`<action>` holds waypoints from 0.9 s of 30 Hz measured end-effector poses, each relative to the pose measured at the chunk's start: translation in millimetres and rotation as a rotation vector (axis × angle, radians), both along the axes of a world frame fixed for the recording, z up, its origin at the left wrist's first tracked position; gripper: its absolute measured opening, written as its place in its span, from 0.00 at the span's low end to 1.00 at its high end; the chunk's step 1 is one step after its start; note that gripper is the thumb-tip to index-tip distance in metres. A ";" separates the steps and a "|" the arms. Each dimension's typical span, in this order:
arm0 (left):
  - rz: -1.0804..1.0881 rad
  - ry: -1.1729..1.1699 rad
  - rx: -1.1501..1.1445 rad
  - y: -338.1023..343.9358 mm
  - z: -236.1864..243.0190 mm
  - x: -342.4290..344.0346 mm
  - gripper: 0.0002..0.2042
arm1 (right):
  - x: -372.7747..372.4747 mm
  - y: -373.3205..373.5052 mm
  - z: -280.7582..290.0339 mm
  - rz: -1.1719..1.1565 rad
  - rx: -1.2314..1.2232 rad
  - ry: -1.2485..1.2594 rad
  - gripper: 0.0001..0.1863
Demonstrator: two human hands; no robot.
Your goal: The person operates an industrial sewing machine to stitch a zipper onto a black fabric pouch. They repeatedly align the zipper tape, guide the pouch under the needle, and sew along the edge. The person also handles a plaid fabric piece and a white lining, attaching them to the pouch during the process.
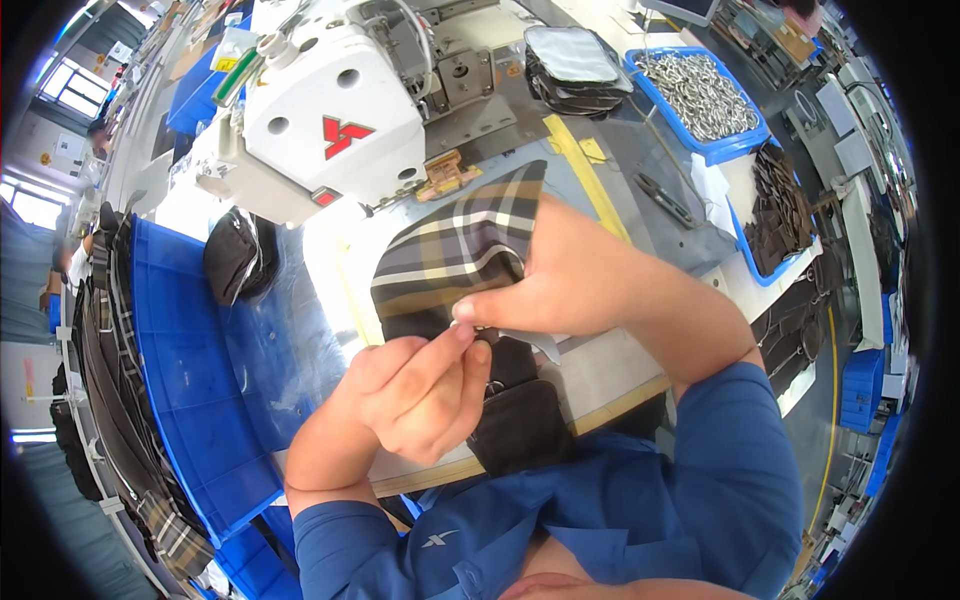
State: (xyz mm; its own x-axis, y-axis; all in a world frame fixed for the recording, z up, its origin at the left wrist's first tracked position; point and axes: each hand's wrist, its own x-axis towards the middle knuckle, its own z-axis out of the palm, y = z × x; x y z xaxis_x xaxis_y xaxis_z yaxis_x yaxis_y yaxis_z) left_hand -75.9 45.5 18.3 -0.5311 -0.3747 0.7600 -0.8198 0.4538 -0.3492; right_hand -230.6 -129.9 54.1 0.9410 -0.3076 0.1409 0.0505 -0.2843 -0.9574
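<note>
Plaid fabric (455, 245) in black, olive and white lies bunched in front of the sewing machine. My right hand (580, 275) is closed on its right side, the thumb pointing left along the near edge. Just below, my left hand (425, 395) is closed in a pinch, its fingertips meeting the right thumb tip. Something small and pale shows between the fingertips, too small to name. Under the hands a dark fabric pouch (520, 425) hangs over the table's front edge, with a dark strap and a small metal ring at its top.
The white sewing machine (330, 125) stands at the far left. A blue bin (195, 370) borders the left side, near a black pouch (240, 258). On the right are a blue tray (742, 148) of metal hooks, brown strips (775, 215), thread snips (665, 200) and stacked dark pieces (575, 65).
</note>
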 end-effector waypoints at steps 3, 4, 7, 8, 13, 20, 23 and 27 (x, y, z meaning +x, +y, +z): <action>0.000 0.044 0.066 3.0 -2.7 1.9 0.10 | -0.3 1.2 11.7 -0.011 0.093 0.114 0.24; 0.011 0.057 0.073 3.4 -1.0 2.7 0.11 | 0.2 0.6 14.4 0.006 0.158 0.129 0.27; 0.064 0.118 0.115 8.0 9.4 4.3 0.12 | -4.6 6.6 19.9 -0.071 0.353 0.060 0.36; 0.084 0.141 0.132 9.3 11.6 4.8 0.12 | -7.9 8.3 22.3 -0.118 0.417 0.016 0.40; 0.154 0.169 0.116 15.3 13.9 7.9 0.14 | -16.4 0.6 26.3 -0.029 -0.023 -0.038 0.41; 0.096 0.175 0.128 18.0 20.5 3.6 0.11 | -8.3 8.3 6.5 -0.198 -0.661 -0.288 0.12; 0.057 0.162 0.159 22.5 21.1 3.2 0.12 | -9.0 11.5 13.8 -0.262 -0.838 -0.334 0.13; 0.005 0.142 0.176 20.5 18.2 1.9 0.13 | -8.3 11.7 18.6 -0.160 -1.066 -0.501 0.07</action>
State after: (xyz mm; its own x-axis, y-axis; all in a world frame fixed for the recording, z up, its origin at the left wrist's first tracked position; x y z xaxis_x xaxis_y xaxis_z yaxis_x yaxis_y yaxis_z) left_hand -74.0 66.0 36.5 -0.4209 -0.5108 0.7496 -0.8577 0.4932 -0.1456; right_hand -238.8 -118.2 72.8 0.6698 0.0782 0.7384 0.2429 -0.9628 -0.1184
